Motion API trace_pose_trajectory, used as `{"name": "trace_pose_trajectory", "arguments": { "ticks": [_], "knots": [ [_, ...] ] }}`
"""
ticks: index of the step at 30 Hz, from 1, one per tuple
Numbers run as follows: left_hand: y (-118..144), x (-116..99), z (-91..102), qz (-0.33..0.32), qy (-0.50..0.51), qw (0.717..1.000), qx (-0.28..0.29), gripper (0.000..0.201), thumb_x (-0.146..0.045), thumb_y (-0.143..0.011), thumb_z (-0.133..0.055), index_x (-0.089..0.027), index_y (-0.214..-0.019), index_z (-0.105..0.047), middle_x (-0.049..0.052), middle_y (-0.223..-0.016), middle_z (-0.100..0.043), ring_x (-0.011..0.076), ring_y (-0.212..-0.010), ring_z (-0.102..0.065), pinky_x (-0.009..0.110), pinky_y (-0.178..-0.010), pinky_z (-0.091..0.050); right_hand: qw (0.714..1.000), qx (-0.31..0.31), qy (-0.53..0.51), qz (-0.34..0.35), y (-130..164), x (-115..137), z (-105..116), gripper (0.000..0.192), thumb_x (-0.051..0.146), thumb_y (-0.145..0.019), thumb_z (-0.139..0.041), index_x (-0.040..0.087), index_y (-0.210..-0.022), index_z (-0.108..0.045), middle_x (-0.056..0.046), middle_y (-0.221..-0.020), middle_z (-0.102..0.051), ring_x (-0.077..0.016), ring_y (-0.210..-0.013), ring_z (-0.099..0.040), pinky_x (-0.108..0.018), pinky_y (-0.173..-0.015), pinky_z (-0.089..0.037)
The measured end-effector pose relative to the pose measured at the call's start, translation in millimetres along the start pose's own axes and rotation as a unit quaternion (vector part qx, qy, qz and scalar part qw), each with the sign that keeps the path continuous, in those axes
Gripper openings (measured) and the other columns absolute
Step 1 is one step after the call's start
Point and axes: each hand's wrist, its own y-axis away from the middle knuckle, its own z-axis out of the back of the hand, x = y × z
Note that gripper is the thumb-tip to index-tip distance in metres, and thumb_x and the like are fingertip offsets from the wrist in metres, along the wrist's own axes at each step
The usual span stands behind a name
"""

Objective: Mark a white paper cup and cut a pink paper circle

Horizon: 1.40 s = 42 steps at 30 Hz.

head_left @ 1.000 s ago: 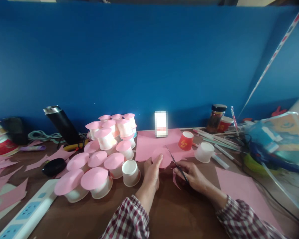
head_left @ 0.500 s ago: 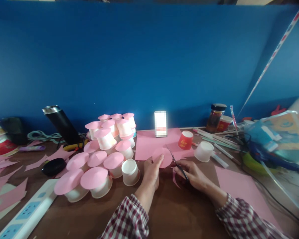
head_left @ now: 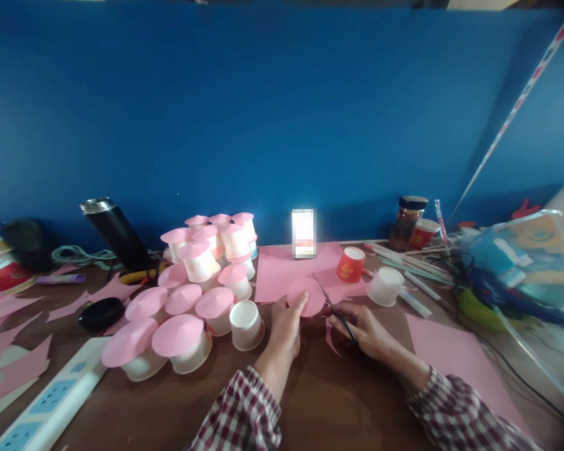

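Between thumb and fingers, my left hand (head_left: pixel 286 322) pinches a round pink paper disc (head_left: pixel 309 299). My right hand (head_left: pixel 361 329) grips a pair of dark-handled scissors (head_left: pixel 342 321), whose blades lie at the disc's right edge. A thin curled strip of pink paper (head_left: pixel 331 341) hangs below the blades. Behind the disc, a pink sheet (head_left: pixel 275 275) lies flat on the table. An upturned white paper cup (head_left: pixel 245 326) stands just left of my left hand. Left of it are several cups topped with pink paper cones (head_left: pixel 183 336).
A red paper cup (head_left: pixel 351 265) and a white cup (head_left: pixel 385 286) stand beyond my right hand. Another pink sheet (head_left: pixel 455 363) lies at right. A power strip (head_left: pixel 61 394), a black flask (head_left: pixel 117 235) and paper scraps occupy the left. A lidded jar (head_left: pixel 407 222) stands at the back right.
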Motion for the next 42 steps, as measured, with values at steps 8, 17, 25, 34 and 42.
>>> {"name": "trace_pose_trajectory", "arguments": {
  "ticks": [8, 17, 25, 34, 42],
  "knots": [
    [-2.1, 2.8, 1.5, -0.012, -0.021, 0.999, -0.032, 0.041, -0.042, -0.063, -0.075, -0.01, -0.088, -0.068, 0.012, -0.082, -0.071, 0.0217, -0.078, -0.066, 0.032, -0.074, -0.048, 1.0, 0.007, -0.008, 0.0, 0.4, 1.6, -1.4, 0.039, 0.048, -0.081, -0.06, 0.012, -0.094, -0.062, 0.004, -0.053, -0.047, -0.0084, -0.046, -0.044, -0.02, -0.045, -0.035],
    [-2.9, 3.8, 3.2, 0.0, -0.03, 0.999, -0.022, 0.041, -0.041, -0.063, -0.076, -0.008, -0.085, -0.068, 0.013, -0.077, -0.071, 0.0214, -0.07, -0.066, 0.033, -0.069, -0.049, 1.0, 0.01, -0.016, -0.007, 0.3, 3.1, 0.1, 0.041, 0.048, -0.08, -0.061, 0.011, -0.096, -0.063, 0.003, -0.057, -0.051, -0.0091, -0.048, -0.045, -0.021, -0.046, -0.036],
    [-1.3, 2.5, 1.8, -0.002, -0.029, 0.999, -0.017, 0.045, -0.042, -0.06, -0.078, -0.007, -0.086, -0.069, 0.014, -0.076, -0.071, 0.0239, -0.071, -0.066, 0.036, -0.07, -0.049, 1.0, 0.014, -0.023, -0.004, 0.8, 3.2, 1.6, 0.045, 0.051, -0.079, -0.062, 0.01, -0.097, -0.063, 0.001, -0.061, -0.054, -0.0092, -0.05, -0.046, -0.021, -0.047, -0.036],
    [-3.2, 4.6, 3.7, -0.003, -0.031, 0.999, -0.015, 0.044, -0.041, -0.063, -0.076, -0.007, -0.09, -0.069, 0.015, -0.082, -0.071, 0.0237, -0.076, -0.066, 0.034, -0.072, -0.049, 1.0, 0.012, -0.019, 0.0, 1.2, 1.8, 1.0, 0.039, 0.047, -0.08, -0.061, 0.011, -0.095, -0.063, 0.003, -0.056, -0.05, -0.0084, -0.048, -0.044, -0.021, -0.045, -0.034],
    [-4.0, 6.2, 5.0, -0.008, -0.041, 0.999, -0.018, 0.041, -0.042, -0.064, -0.075, -0.008, -0.088, -0.068, 0.013, -0.079, -0.071, 0.0219, -0.073, -0.066, 0.033, -0.072, -0.049, 1.0, 0.01, -0.013, -0.004, 0.8, 5.7, 0.7, 0.039, 0.046, -0.08, -0.062, 0.01, -0.096, -0.063, 0.004, -0.056, -0.049, -0.0084, -0.046, -0.044, -0.021, -0.044, -0.035]
  ]
}}
